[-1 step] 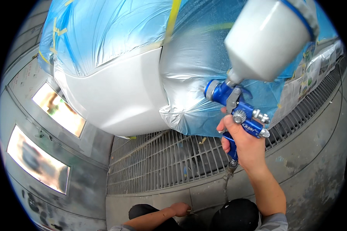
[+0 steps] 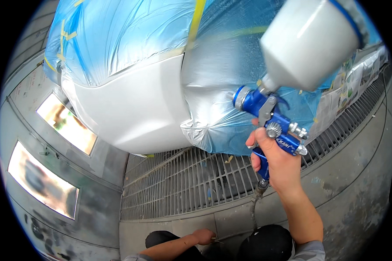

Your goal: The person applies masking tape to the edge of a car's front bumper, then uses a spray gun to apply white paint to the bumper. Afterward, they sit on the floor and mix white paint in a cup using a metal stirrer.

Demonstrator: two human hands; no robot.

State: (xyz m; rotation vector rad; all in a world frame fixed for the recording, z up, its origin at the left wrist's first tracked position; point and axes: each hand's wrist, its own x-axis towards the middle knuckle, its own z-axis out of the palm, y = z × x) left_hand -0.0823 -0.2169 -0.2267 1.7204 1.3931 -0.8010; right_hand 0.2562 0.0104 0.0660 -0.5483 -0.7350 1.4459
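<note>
Reaching past the top edge of my view, the cup [image 2: 309,48] of my gun [image 2: 255,104] is cut off, and its handle [image 2: 264,170] partly hides my fingers. My right hand [image 2: 283,161] is closed around that handle, so the gun rises above my grip, nozzle [image 2: 239,99] turned left. A hose [image 2: 253,209] hangs below the gun. Left of the gun is the white panel [image 2: 130,106]; blue film [image 2: 135,39] spreads behind it, and a grate [image 2: 178,187] lies below. Lower left of the gun is my left hand [image 2: 201,237]; I cannot tell whether it holds anything.
</note>
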